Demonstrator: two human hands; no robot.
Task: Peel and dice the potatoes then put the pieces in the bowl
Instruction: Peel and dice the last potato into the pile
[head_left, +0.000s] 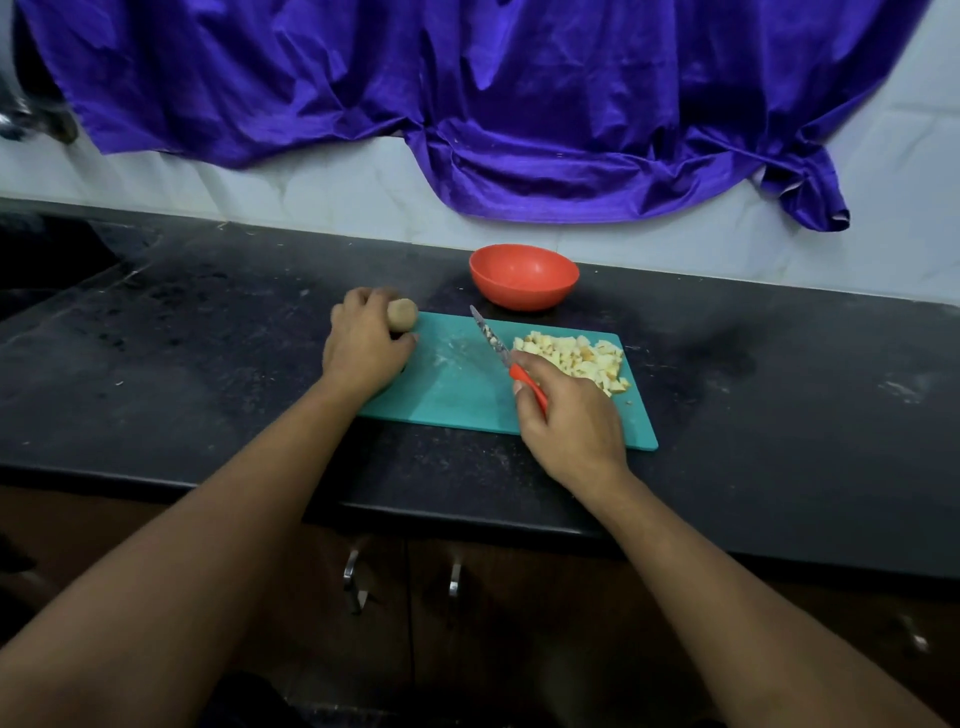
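- Left hand (366, 343) curls over an unpeeled potato (404, 314) at the far left corner of the teal cutting board (457, 384); fingers wrap its near end, the skin-on tip shows past them.
- Right hand (569, 421) grips the orange handle of a small knife (506, 358); the blade points up and away toward the bowl, with white bits stuck to it.
- Diced potato pieces (574, 358) sit heaped on the board's right side, just beside the knife hand. Orange bowl (524, 275) stands behind the board on the black counter (208, 322); no pieces visible in it from this angle.
- Risk: the potato is round and half off the board edge; a loose hold could let it roll onto the counter.
- Risk: starchy residue on the blade and handle may make the grip slip during peeling, toward the left fingers.
- Risk: the right wrist moves close to the heap; a sweep could scatter cubes off the board's near edge.
- Risk: the board may skid on the dusty counter under pressure.
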